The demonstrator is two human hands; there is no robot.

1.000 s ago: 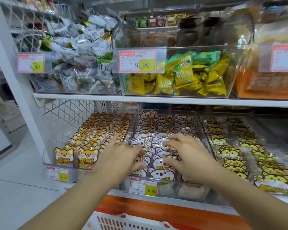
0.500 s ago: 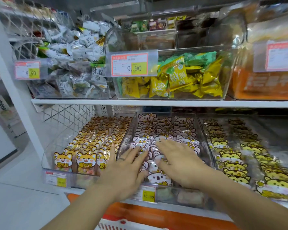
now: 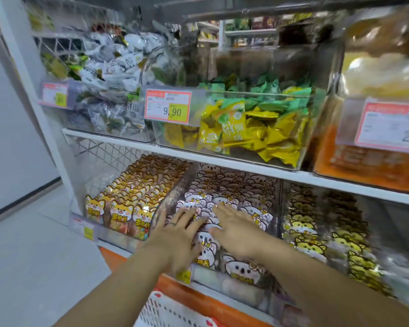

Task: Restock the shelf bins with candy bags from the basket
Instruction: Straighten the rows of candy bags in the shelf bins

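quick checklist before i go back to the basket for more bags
1. Left hand free: ok, fingers flat on the koala bags.
2. Right hand free: ok, flat on the same bags.
3. Bags inside the middle bin: ok, rows sit between its walls.
4. Room for more in that bin: cannot tell, hands cover the rows.
5. Basket at hand: ok, below the shelf; its contents: cannot tell.

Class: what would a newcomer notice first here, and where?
The left hand and right hand lie flat on pink koala-faced candy bags in the lower shelf's middle clear bin. Above, yellow and green foil packets fill a clear bin bearing a red-and-yellow 9.90 price tag.
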